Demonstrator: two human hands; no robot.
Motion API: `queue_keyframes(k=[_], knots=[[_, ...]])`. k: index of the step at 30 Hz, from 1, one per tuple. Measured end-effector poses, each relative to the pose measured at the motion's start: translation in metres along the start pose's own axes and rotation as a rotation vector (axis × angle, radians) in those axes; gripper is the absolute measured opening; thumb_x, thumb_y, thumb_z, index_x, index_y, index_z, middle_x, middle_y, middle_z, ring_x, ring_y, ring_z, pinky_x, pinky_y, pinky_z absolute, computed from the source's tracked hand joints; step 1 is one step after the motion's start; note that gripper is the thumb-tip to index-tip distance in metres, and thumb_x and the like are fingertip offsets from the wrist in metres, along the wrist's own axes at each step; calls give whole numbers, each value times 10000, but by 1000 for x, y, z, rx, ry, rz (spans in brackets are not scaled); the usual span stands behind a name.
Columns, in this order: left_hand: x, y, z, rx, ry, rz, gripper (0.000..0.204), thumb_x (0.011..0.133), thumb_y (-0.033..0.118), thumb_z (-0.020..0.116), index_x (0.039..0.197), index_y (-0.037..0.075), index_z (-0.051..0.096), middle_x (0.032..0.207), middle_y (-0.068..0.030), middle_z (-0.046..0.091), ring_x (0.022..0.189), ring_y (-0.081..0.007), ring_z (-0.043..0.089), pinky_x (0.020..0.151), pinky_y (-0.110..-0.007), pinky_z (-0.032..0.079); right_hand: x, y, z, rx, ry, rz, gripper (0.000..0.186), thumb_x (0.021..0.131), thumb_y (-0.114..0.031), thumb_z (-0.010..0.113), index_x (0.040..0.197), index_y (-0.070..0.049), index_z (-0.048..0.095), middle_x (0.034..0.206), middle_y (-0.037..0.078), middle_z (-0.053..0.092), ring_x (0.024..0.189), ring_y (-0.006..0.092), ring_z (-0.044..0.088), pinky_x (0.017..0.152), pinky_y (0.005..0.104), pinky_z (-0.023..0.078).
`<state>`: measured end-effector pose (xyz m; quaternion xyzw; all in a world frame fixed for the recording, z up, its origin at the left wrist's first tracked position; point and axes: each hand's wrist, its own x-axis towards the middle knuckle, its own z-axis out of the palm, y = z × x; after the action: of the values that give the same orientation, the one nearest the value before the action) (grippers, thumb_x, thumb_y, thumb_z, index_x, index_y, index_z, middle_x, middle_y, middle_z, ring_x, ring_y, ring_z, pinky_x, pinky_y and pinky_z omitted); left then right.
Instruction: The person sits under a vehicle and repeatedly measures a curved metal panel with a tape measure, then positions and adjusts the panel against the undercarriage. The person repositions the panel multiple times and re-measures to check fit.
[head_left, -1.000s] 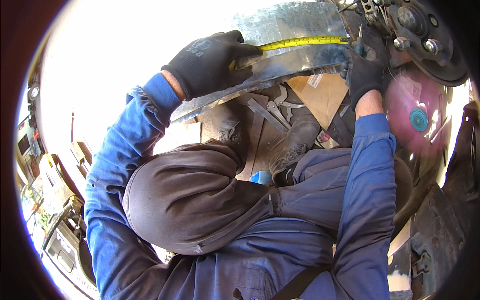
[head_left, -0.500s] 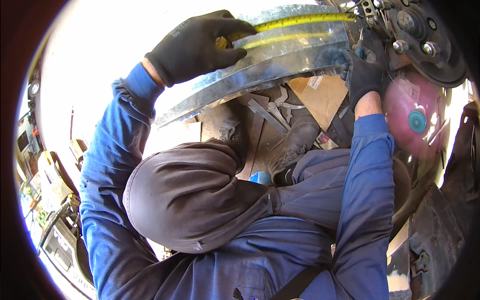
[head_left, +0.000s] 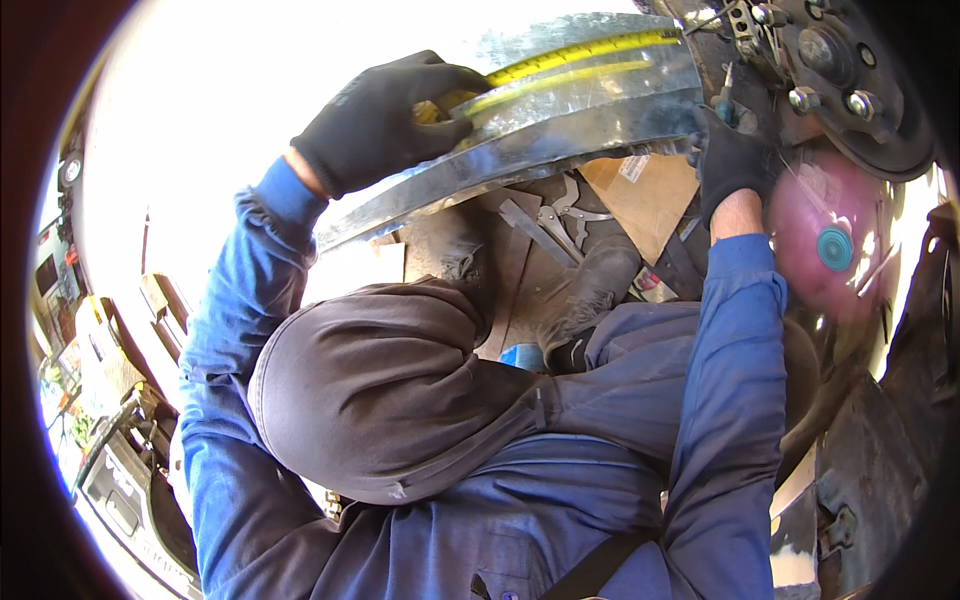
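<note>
Leftmost, parked vehicle parts [head_left: 125,490] are seen at the rim, cut off by the lens edge. Next, the left hand [head_left: 390,120], in a black glove, is seen at the upper left, its blue sleeve bent up from below. A yellow tape measure [head_left: 585,52] is grasped by it between thumb and fingers; the case is mostly covered by the glove. From there the blade is stretched rightward above a curved, shiny sheet-metal panel [head_left: 610,105], its free end placed near the panel's right edge. A fainter yellow streak, apparently the blade's reflection, is shown on the metal.

Below the panel, a metal hand tool with curved handles [head_left: 565,213] is seen on the floor, a flat strip [head_left: 540,232] just beside it. A worn boot [head_left: 605,270] is planted near both. Farther right, a brown cardboard piece [head_left: 650,205] is partly overlapped by the panel.

At the panel's right end, a slim pointed tool [head_left: 724,110] is clasped, tip up, by the gloved right hand [head_left: 735,160]; whether the panel edge is also pinched cannot be told. Beyond, a pink rounded object [head_left: 805,215] is noted, with a bolted wheel hub [head_left: 850,85] above it.
</note>
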<state>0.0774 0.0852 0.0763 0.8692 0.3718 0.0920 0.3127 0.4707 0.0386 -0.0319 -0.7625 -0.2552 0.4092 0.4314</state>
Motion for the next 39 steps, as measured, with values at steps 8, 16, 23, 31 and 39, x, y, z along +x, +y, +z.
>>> queue_keyframes(k=[8, 16, 23, 31, 39], knots=[[-116, 6, -14, -212, 39, -413, 364, 1035, 41, 738, 1397, 75, 768, 1173, -82, 732, 1024, -149, 695, 950, -330, 581, -7, -9, 2, -78, 46, -202, 243, 1031, -113, 753, 1248, -23, 690, 1052, 68, 738, 840, 123, 683, 718, 300, 563], [-149, 5, 7, -221, -8, -511, 297, 1030, -18, 688, 1298, 51, 799, 1104, -115, 743, 937, -181, 697, 882, -334, 572, -54, -35, 33, 78, -387, -192, 129, 1031, -95, 767, 1157, -71, 764, 845, -37, 674, 631, 42, 567, 518, 268, 462], [-123, -4, 12, -242, -35, -430, 310, 1040, -15, 699, 1330, 49, 789, 1152, -122, 758, 967, -200, 722, 911, -355, 589, -56, -42, 54, -56, -506, -96, 171, 1054, -125, 796, 1212, -77, 752, 847, -34, 682, 606, 28, 545, 518, 226, 451], [-115, -8, 17, -231, -2, -430, 302, 1036, 68, 676, 1306, 108, 806, 1112, -113, 778, 966, -255, 757, 899, -397, 610, -58, -36, 75, -206, -493, -152, 177, 1044, -119, 805, 1208, -54, 789, 847, -17, 737, 627, 27, 636, 509, 216, 459], [-116, -7, 16, -197, -30, -395, 283, 1039, 57, 733, 1314, 72, 796, 1141, -117, 770, 1013, -241, 752, 933, -381, 600, -47, -23, 82, -331, -499, -329, 142, 1022, -78, 808, 1156, -29, 805, 914, 5, 784, 761, 68, 739, 637, 226, 591]])
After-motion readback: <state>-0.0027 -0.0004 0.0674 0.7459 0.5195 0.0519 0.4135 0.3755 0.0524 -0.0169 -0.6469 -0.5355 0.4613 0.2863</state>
